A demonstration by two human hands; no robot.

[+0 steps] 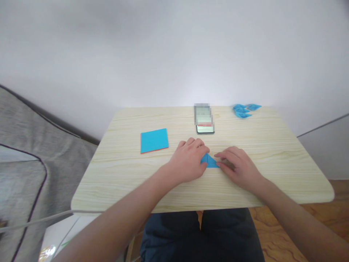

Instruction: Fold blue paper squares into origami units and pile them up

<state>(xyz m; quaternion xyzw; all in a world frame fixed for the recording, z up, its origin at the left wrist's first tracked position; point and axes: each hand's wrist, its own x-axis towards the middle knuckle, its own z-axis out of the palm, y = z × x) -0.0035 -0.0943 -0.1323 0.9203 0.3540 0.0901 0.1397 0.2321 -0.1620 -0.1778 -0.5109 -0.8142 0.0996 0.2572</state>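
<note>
A folded piece of blue paper (211, 162), triangular in its visible part, lies on the table between my hands. A crease line runs down it near the middle. My left hand (191, 160) is closed over its left side, thumb and fingertips on the paper, and hides that part. At the right corner is my right hand (238, 167), thumb tip touching or very near the paper. Its index finger stays apart from the thumb, above the sloping edge.
Left of my hands lies a stack of blue paper sheets (154, 141) with a reddish edge. A phone (205, 129) with a lit, partly blurred screen sits at the back. Several folded blue paper pieces (241, 111) rest at the back right of the wooden table (286, 171), by the wall.
</note>
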